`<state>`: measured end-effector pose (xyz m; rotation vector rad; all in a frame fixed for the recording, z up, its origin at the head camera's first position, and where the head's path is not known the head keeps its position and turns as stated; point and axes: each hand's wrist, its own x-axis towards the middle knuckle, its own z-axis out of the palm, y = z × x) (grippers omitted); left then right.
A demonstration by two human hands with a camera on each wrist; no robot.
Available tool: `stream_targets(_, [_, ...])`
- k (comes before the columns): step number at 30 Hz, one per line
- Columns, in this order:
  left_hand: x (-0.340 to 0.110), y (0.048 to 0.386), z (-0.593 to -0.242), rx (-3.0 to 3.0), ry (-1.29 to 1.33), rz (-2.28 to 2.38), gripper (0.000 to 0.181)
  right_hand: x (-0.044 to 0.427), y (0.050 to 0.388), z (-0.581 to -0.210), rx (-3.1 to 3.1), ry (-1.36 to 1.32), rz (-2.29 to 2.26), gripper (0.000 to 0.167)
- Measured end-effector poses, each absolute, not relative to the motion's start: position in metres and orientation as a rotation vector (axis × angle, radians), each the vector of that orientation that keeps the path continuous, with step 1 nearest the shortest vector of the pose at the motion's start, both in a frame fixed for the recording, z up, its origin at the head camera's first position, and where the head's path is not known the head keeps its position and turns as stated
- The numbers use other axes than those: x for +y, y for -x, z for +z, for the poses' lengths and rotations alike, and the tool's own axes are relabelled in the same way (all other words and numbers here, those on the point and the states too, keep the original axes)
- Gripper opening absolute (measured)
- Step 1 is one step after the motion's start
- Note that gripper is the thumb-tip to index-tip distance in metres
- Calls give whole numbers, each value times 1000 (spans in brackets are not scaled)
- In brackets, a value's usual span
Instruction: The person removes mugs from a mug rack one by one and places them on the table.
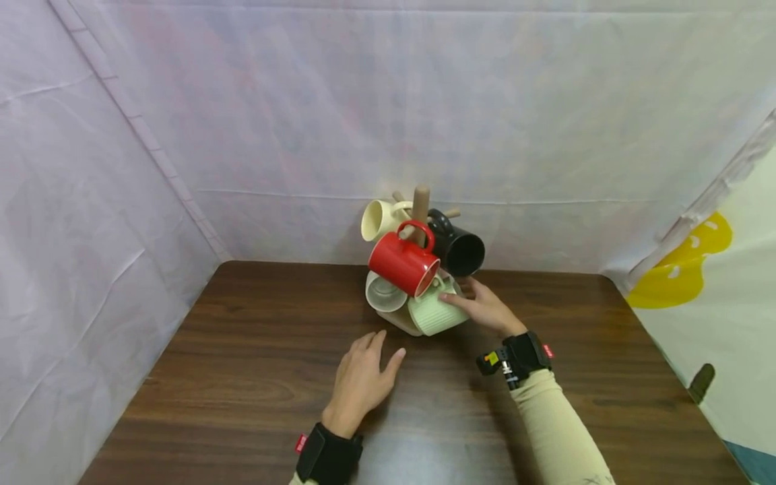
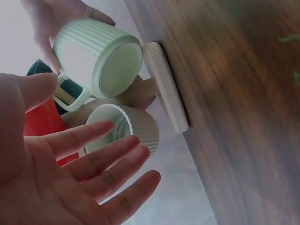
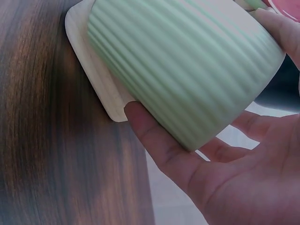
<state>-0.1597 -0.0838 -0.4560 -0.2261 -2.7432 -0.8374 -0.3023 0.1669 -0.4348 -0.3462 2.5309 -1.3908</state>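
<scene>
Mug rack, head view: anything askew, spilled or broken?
Nothing stands out; no spill or breakage shows. The red mug and black mug hang tilted on the wooden rack, which looks normal. The green mug tilts too, but the right hand grips it.

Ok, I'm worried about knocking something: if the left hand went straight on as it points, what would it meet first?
Most likely the white mug low on the rack, ahead of the left hand; depth is unclear, so the rack's wooden base could come first.
</scene>
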Motion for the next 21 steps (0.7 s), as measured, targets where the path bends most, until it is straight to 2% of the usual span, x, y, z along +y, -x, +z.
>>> stream_targets(21, [-84,158,-453,-2757,197,-859,57,163,294,-432,2533,294,-1505,76])
